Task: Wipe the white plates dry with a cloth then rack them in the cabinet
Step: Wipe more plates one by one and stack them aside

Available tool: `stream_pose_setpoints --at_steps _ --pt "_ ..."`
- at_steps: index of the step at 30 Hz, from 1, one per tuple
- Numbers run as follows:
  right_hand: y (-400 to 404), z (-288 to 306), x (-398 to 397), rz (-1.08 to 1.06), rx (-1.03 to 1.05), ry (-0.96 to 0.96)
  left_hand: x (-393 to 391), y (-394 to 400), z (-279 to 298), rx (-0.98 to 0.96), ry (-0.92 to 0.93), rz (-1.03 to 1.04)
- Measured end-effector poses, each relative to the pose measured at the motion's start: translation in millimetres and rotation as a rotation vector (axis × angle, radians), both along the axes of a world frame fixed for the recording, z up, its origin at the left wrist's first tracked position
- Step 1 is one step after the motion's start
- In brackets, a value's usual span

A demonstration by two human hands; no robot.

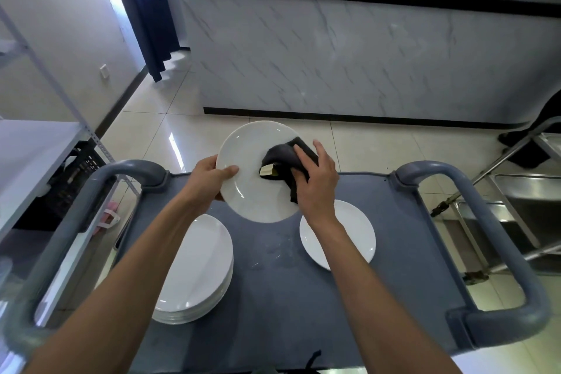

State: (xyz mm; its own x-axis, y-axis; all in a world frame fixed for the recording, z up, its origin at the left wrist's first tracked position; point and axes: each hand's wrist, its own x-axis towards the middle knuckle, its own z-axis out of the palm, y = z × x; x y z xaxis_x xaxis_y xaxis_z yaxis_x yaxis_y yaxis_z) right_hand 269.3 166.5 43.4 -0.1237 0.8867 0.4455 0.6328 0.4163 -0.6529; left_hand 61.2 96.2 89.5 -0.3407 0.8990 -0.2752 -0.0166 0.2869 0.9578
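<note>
My left hand (209,179) grips the left rim of a white plate (252,158), thumb on its upper face, holding it tilted above the grey cart (273,282). My right hand (315,176) presses a dark cloth (282,155) with a pale label against the plate's right half, fingers curled over the cloth. A stack of white plates (197,270) sits on the cart at the left. One single white plate (352,231) lies on the cart at the right, partly hidden by my right forearm.
The cart has grey tubular handles on the left (91,200) and right (485,222). A metal shelf rack (45,136) stands at the left, steel sink frames (516,206) at the right. A marble-fronted counter (364,55) with a black top lies ahead across tiled floor.
</note>
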Motion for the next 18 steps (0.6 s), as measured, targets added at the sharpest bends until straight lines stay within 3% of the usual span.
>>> stream_pose_setpoints --at_steps 4,7,12,18 --pt "7 4 -3 -0.073 0.133 0.018 10 -4 -6 0.046 -0.107 0.107" --pt "9 2 -1 -0.084 0.139 0.091 19 -5 -11 0.073 -0.203 0.217" --pt "-12 -17 -11 -0.121 0.145 0.054 34 -2 -15 0.128 -0.271 0.364" --pt "-49 -33 -38 -0.108 0.090 0.089 42 4 -19 0.156 -0.299 0.385"
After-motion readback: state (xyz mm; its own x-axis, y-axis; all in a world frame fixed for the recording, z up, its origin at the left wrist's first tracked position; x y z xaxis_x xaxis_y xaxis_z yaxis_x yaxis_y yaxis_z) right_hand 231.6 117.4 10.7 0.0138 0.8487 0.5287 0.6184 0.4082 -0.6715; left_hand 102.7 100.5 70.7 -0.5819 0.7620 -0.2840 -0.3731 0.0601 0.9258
